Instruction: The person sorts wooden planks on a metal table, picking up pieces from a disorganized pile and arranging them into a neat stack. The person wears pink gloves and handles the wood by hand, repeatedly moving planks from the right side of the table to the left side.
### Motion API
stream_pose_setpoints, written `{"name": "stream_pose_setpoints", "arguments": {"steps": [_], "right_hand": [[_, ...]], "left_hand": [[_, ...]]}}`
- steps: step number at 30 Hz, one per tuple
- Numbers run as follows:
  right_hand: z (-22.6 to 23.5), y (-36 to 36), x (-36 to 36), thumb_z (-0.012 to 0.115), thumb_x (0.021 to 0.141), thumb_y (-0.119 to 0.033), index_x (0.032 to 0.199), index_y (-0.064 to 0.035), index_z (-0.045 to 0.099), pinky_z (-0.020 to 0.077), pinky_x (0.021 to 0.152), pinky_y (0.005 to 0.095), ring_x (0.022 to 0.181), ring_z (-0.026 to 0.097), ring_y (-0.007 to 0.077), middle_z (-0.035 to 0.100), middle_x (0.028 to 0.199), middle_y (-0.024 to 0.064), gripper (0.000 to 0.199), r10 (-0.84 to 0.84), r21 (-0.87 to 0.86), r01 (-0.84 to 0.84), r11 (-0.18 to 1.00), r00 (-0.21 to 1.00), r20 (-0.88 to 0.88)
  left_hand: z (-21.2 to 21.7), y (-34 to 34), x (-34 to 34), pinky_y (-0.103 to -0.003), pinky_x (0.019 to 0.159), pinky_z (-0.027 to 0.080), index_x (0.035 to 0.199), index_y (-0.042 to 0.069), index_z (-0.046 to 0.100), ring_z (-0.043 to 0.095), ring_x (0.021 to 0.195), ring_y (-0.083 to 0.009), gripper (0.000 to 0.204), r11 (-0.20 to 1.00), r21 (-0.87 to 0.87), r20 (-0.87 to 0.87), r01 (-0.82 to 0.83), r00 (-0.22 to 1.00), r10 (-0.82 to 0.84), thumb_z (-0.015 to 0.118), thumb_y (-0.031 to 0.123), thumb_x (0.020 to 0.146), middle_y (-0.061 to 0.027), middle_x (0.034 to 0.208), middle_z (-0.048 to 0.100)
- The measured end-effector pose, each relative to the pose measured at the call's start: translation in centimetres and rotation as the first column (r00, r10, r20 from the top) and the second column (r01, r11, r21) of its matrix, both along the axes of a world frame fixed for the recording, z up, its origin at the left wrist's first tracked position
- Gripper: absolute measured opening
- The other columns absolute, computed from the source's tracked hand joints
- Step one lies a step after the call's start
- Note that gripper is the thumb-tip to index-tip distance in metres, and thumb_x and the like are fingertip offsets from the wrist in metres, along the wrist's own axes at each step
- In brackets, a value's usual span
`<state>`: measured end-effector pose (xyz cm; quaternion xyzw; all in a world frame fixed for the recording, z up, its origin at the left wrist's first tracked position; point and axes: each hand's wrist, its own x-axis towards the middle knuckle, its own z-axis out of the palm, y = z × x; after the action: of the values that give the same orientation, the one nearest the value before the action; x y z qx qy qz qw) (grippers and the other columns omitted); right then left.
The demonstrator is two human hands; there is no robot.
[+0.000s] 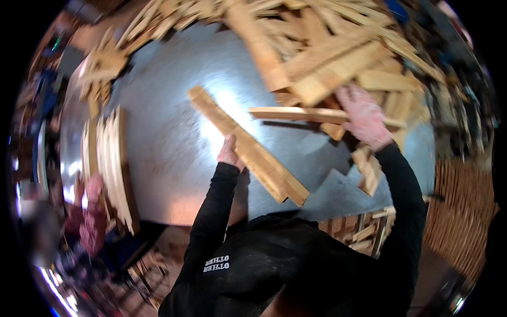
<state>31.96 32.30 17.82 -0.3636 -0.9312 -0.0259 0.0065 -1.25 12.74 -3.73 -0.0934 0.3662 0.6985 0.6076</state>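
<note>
My left hand (228, 153) is closed round the near side of a pair of long wooden slats (260, 158), held together at a slant above the metal table. Their lower ends sit slightly out of line. At the right, my right hand (365, 117), in a pinkish glove, grips a narrow wooden strip (296, 113) near its right end. That strip points left, level with the table, and its shadow falls just under it. The fingertips of this hand are partly hidden against the wood pile (338, 66) beside it.
The shiny metal table (163, 79) carries loose boards along its far side. A row of slats (113, 158) stands at the left, where a co-worker's gloved hands (94, 187) touch it. A short wood piece (369, 171) lies near my right forearm. Stacked sticks (457, 211) stand off the right edge.
</note>
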Motion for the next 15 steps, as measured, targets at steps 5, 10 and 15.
{"name": "stream_pose_setpoints", "arguments": {"steps": [5,10,15], "right_hand": [[-2.5,-3.9,-2.9,0.066,0.085,-0.021,0.108,-0.0159,0.069,0.0556,0.066,0.0447,0.081,0.068,0.0293,0.068,0.094,0.0082,0.024,-0.081,0.052,0.078,0.996,0.995,0.051],[-8.3,-14.1,-13.7,0.075,0.082,-0.035,0.140,-0.0119,0.050,0.0510,0.095,0.0437,0.116,0.060,0.0324,0.062,0.121,0.0180,0.067,0.068,-0.159,-0.091,0.983,0.987,-0.148],[-15.0,-21.0,-16.4,0.076,0.077,-0.036,0.147,-0.0111,0.040,0.0466,0.099,0.0488,0.115,0.056,0.0411,0.056,0.129,0.0218,0.083,-0.084,-0.448,0.074,0.891,0.996,-0.002]], "left_hand": [[-3.1,-3.2,-4.5,-0.038,0.098,0.049,0.128,-0.006,0.054,0.062,0.107,-0.0261,0.036,0.999,-0.011,-0.318,-0.034,0.948,0.029,0.053,-0.004,0.092,-0.0158,0.113,0.065],[0.4,-2.8,-8.1,-0.035,0.089,0.053,0.124,-0.010,0.057,0.066,0.097,-0.0254,0.041,0.936,-0.341,-0.566,-0.086,0.814,-0.132,0.066,0.000,0.085,-0.0163,0.107,0.068],[1.0,-5.9,-13.6,-0.032,0.090,0.051,0.123,-0.007,0.061,0.065,0.096,-0.0211,0.041,0.902,-0.413,-0.653,-0.128,0.731,-0.195,0.071,0.004,0.085,-0.0130,0.105,0.070]]}}
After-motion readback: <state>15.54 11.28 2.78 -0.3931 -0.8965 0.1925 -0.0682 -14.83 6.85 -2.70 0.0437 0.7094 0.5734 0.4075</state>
